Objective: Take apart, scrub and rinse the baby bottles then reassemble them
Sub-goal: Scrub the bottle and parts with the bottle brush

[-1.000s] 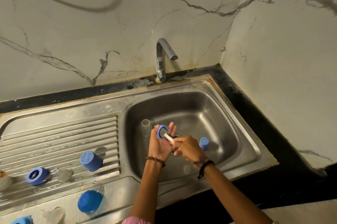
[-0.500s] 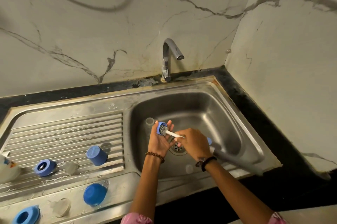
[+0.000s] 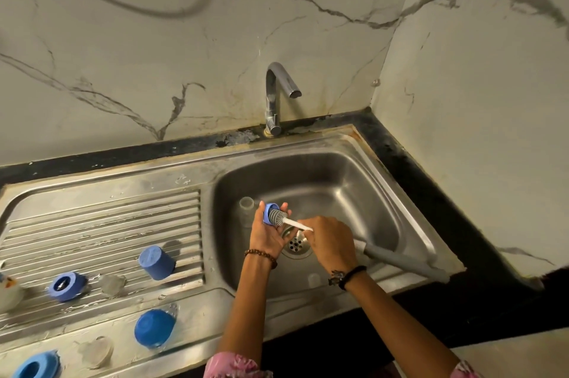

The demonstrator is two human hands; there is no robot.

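Note:
Over the sink basin (image 3: pixel 354 190) my left hand (image 3: pixel 268 233) grips a blue bottle collar ring (image 3: pixel 267 213). My right hand (image 3: pixel 331 242) holds a bottle brush (image 3: pixel 288 221) by its white stem, and the grey bristle head is pushed into the ring. The brush's long grey handle (image 3: pixel 403 260) sticks out to the right behind my right hand. A clear bottle (image 3: pixel 247 208) stands in the basin just left of my left hand. On the drainboard (image 3: pixel 101 223) lie blue caps (image 3: pixel 156 262), a second one (image 3: pixel 154 327), blue rings (image 3: pixel 66 285) and clear teats (image 3: pixel 112 283).
The tap (image 3: pixel 278 94) rises behind the basin with no water running. The drain (image 3: pixel 296 243) lies under my hands. Marble walls close in at the back and right. A white bottle (image 3: pixel 7 291) shows at the left edge. Another blue ring (image 3: pixel 37 365) sits at the bottom left.
The view has shifted so the sink sits further right. The brush has pulled partly out of the ring, showing more bristles. Both hands stay over the drain.

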